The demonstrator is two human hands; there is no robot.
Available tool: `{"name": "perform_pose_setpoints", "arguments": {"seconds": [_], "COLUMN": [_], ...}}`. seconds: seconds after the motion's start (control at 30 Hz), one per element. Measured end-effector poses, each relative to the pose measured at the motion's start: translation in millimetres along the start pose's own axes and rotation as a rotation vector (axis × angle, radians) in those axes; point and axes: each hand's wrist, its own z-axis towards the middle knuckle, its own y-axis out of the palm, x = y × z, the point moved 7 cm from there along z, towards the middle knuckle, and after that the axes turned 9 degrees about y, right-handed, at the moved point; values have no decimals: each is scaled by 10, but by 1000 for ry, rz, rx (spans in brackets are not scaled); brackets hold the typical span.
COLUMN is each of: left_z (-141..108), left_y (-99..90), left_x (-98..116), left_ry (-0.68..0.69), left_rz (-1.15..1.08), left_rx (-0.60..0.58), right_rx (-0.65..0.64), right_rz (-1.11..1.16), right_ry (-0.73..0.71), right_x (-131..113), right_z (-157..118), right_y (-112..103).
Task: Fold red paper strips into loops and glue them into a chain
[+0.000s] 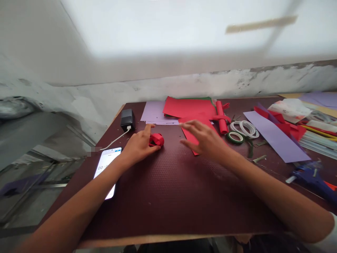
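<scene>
Red folded paper piece (157,140) is seen on the dark table (168,196), left of centre, at the left hand (139,142). It is flanked by that hand's parted thumb and forefinger; whether it is gripped cannot be told. The right hand (204,137) is held with fingers spread wide, near red sheets (188,107). A phone (105,161) is placed toward the left edge; white tape rings (249,129) are grouped at right.

Left hand (139,144) at folded red paper (158,140) on table (168,196); grip not determinable. Right hand (204,138) apart from it, fingers (191,126) spread, before a red sheet (191,136). Phone (106,157) partly behind left forearm (102,188); blue glue gun (313,179) at right.
</scene>
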Motion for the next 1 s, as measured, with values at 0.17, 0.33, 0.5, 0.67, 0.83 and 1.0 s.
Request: {"name": "perform_pose_setpoints", "arguments": {"seconds": [0.17,0.33,0.5,0.67,0.83,1.0], "left_z": [-69,-199,-312,-323,-249,-253], "left_y": [-59,-149,-223,-216,-132,-209], "left_x": [251,633,881,864,606,471], "left_ry": [162,433,590,610,461,263], "left_rz": [28,101,97,86,130,463], "left_rx": [145,306,420,419,334,340], "right_rx": [-254,-346,-460,-461,-322,-317], "right_rz": [334,941,1206,1239,984,839], "right_ry": [144,411,392,361,320,344], "right_x": [-309,-118,-177,-191,-32,104], "right_z": [-79,-122,-116,-104,2,438], "right_y": [418,555,600,581,518,543]}}
